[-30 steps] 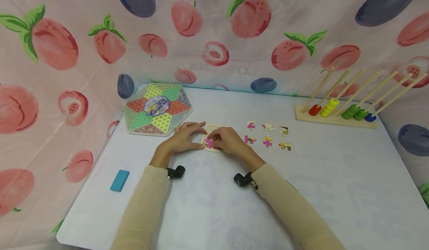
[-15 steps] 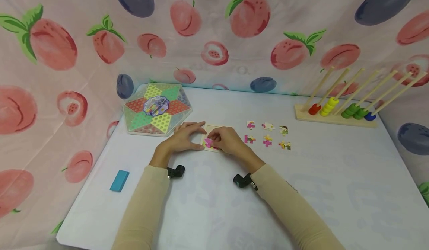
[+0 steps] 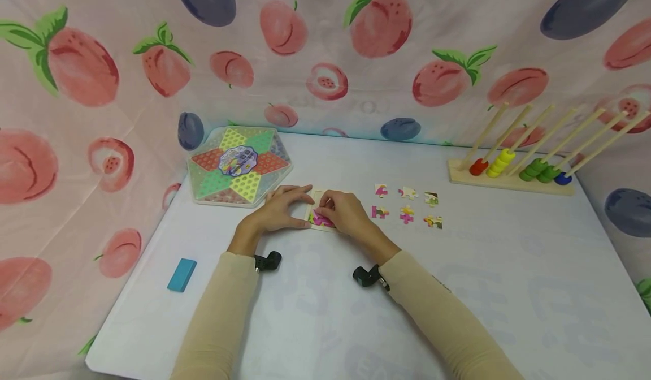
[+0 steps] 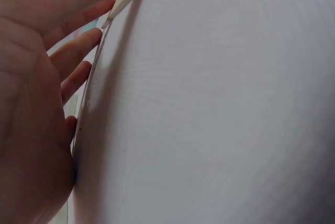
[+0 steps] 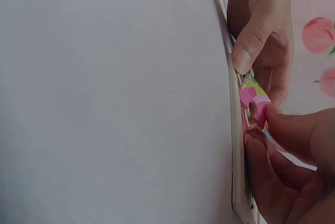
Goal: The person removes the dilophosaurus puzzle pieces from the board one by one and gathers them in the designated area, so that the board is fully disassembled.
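Observation:
A small wooden puzzle tray (image 3: 319,194) lies on the table between both hands. My left hand (image 3: 277,210) rests at its left side, fingers extended, with the thumb on the rim near the lower-left corner. My right hand (image 3: 350,215) reaches over the tray from the right and covers much of it. Its thumb and fingers pinch a pink and yellow-green jigsaw piece (image 5: 255,101), which stands tilted in the right wrist view. In the left wrist view the left fingers (image 4: 78,51) lie spread along the tabletop.
Several loose jigsaw pieces (image 3: 407,215) lie in two rows right of the tray. A hexagonal Chinese checkers board (image 3: 239,165) sits at back left, a blue block (image 3: 181,275) at front left. A wooden bead rack (image 3: 508,182) stands at back right.
The right fingers have shifted slightly up and right over the tray, baring more of the pink pattern in its lower left. The left hand keeps its place.

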Demonstrator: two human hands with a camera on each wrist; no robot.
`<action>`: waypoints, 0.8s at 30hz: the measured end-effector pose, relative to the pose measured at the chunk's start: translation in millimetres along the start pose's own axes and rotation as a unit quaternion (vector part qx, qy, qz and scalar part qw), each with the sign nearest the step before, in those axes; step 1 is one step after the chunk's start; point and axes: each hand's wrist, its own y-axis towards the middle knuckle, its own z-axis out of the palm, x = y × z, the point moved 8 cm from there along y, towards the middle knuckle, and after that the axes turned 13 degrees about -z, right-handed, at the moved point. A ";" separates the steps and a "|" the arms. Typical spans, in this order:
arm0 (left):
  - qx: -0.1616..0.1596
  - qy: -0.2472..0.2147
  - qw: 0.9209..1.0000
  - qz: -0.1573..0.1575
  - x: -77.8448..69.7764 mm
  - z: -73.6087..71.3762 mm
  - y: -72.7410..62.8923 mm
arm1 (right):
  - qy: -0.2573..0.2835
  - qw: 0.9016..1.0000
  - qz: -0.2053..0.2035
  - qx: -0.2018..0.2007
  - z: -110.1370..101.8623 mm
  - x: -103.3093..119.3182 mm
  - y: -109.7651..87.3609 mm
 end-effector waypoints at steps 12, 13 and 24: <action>0.002 -0.002 1.000 0.001 1.1 1.7 0.8 | 0.044 0.998 0.042 0.021 -4.2 -3.4 -4.4; 0.002 -0.003 1.000 0.002 1.2 1.6 0.7 | 0.047 0.998 0.042 0.024 -4.5 -3.7 -4.6; 0.009 0.000 1.000 -0.003 1.6 2.2 1.8 | 0.146 0.986 0.079 0.019 -20.5 -15.4 -10.9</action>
